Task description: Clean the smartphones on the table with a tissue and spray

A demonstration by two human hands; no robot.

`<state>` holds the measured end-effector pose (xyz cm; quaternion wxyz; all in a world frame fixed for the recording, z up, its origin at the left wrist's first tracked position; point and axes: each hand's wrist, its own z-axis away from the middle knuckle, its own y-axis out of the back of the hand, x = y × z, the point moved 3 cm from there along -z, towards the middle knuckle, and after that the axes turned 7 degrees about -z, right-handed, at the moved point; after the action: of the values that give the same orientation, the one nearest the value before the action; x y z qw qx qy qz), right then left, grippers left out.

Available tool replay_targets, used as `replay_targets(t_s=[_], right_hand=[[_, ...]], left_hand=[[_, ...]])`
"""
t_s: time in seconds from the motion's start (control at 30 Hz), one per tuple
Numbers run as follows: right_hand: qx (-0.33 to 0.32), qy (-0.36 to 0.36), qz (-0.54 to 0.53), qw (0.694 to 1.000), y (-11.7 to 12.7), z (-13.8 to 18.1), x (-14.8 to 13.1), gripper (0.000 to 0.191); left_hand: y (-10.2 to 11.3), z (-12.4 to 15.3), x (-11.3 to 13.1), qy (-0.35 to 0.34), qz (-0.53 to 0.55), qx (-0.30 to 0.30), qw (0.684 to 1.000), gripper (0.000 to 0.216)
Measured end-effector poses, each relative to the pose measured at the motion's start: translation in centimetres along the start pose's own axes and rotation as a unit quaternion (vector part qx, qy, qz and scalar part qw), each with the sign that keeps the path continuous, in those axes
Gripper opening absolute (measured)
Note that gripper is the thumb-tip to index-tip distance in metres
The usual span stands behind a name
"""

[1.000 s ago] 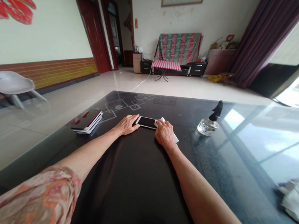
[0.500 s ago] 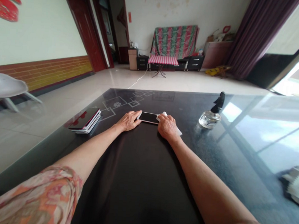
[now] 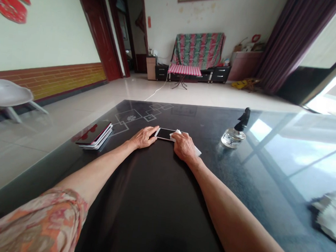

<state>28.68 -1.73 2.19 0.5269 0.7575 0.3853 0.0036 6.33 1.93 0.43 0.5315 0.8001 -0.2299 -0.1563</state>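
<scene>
A white-edged phone (image 3: 164,133) with a dark screen lies flat on the glossy black table (image 3: 157,202). My left hand (image 3: 143,137) rests at the phone's left end, fingers curled against its edge. A white cloth (image 3: 195,149) sits under my right hand (image 3: 184,147), which is closed on it and presses it onto the right part of the screen. Both forearms stretch across the table toward the phone.
A stack of several phones (image 3: 95,135) lies to the left. A clear spray bottle (image 3: 234,135) with a black trigger head stands to the right. A grey cloth bundle (image 3: 330,218) sits at the near right edge. A white chair (image 3: 6,95) stands on the floor at left.
My right hand with the cloth has slid left over the phone screen, covering more of it. My left hand has stayed at the phone's left end.
</scene>
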Motion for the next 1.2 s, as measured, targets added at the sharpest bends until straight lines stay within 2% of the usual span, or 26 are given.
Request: replay_targets(t_s=[0.1, 0.3, 0.4, 0.5, 0.57, 0.8, 1.03, 1.2], right_hand=[[-0.001, -0.004, -0.004, 1.0, 0.2, 0.1, -0.1, 0.04], [0.015, -0.009, -0.004, 1.0, 0.0, 0.1, 0.0, 0.039], [0.024, -0.009, -0.012, 1.0, -0.2, 0.2, 0.2, 0.039], [0.025, -0.005, -0.01, 1.0, -0.3, 0.2, 0.2, 0.04], [0.025, -0.005, -0.004, 1.0, -0.3, 0.1, 0.2, 0.04], [0.015, 0.002, 0.009, 1.0, -0.3, -0.1, 0.3, 0.042], [0.01, 0.001, 0.012, 1.0, -0.2, -0.6, 1.0, 0.042], [0.002, -0.005, 0.019, 1.0, -0.6, -1.6, 1.4, 0.04]], left_hand=[[-0.1, -0.4, -0.3, 0.02, 0.007, -0.009, 1.0, 0.066], [-0.2, -1.6, -0.8, 0.081, 0.032, -0.114, 0.99, 0.08], [0.0, -2.0, -0.6, 0.074, 0.049, -0.158, 0.983, 0.08], [0.1, -2.3, -0.4, 0.05, 0.073, -0.173, 0.981, 0.081], [0.1, -2.4, -0.4, 0.039, 0.089, -0.161, 0.982, 0.082], [-0.6, -2.5, -0.9, 0.004, 0.149, -0.044, 0.988, 0.08], [-0.7, -2.8, -0.9, 0.035, 0.168, -0.053, 0.984, 0.085], [-0.2, -2.7, -0.5, 0.048, 0.185, -0.03, 0.981, 0.095]])
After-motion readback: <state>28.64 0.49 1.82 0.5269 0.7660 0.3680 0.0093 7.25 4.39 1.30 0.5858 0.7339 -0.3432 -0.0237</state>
